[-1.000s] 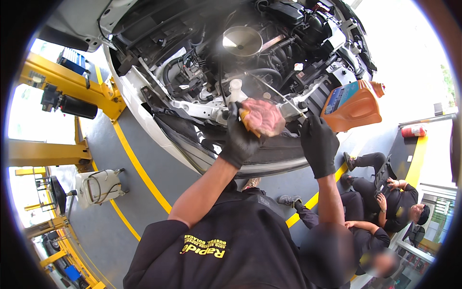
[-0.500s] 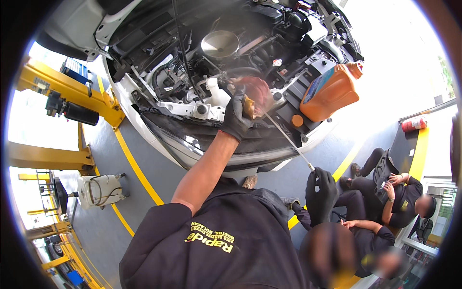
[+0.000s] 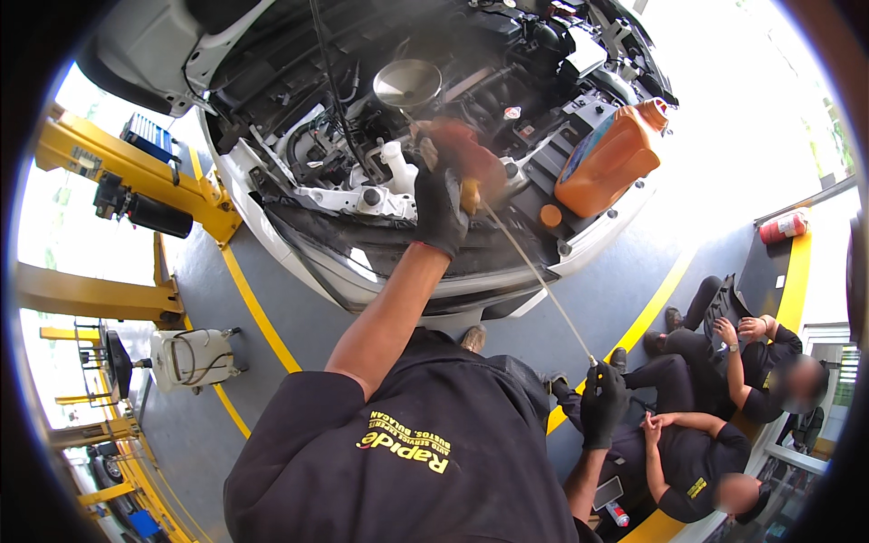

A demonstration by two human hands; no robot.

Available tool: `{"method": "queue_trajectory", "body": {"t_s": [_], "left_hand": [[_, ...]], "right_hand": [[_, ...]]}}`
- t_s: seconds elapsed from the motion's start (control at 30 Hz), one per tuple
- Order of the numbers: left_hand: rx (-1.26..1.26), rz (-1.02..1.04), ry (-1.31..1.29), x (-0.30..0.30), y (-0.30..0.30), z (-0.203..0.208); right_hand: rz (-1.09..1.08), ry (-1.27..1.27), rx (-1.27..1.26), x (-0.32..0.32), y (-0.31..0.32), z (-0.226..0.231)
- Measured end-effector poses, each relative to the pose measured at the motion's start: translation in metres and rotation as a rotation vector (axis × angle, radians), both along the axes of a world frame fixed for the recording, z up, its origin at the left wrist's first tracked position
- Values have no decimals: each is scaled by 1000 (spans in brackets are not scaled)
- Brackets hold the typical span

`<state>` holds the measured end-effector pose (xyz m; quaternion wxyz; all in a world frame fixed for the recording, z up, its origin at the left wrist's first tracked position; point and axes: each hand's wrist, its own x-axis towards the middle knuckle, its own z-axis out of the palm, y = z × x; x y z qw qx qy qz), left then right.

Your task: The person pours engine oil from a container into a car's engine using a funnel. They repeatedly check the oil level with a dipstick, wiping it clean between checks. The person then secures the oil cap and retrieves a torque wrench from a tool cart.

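My left hand [image 3: 440, 210], in a black glove, is closed on a crumpled reddish rag [image 3: 472, 156] above the front of an open engine bay. A long, thin dipstick [image 3: 541, 282] slants from the rag down to my right hand [image 3: 605, 405]. That hand, also in a black glove, grips the dipstick's handle end out to the right of my body. The rag hides the stick's far end. Just beyond my left hand a metal funnel [image 3: 407, 84] sits in the engine bay, and a white reservoir neck [image 3: 396, 165] stands beside the wrist.
An orange oil jug [image 3: 611, 163] and its orange cap [image 3: 549, 215] rest on the car's front right. Two people [image 3: 688, 452] sit at the lower right. Left stand a yellow lift post [image 3: 136, 176] and a white wheeled tank [image 3: 192, 357]. A red extinguisher [image 3: 784, 226] is far right.
My right hand has drawn back toward me, away from the rag, and more of the dipstick shows between my hands. My left hand stays closed on the rag, slightly farther forward.
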<state>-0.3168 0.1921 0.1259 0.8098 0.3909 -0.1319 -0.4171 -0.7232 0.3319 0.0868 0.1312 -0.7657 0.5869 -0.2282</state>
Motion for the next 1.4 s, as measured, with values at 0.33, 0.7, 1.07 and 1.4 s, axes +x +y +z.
{"method": "queue_trajectory", "body": {"t_s": [0.33, 0.7, 1.07, 1.4], "left_hand": [[-74, 164, -65, 37, -17, 35], [-439, -104, 232, 50, -8, 32], [-227, 75, -45, 71, -19, 23], [-131, 142, -79, 84, -24, 9]], "right_hand": [[-20, -27, -118, -32, 24, -39], [-25, 45, -236, -42, 33, -25], [68, 15, -279, -31, 43, -10], [198, 149, -434, -13, 34, 26]]}}
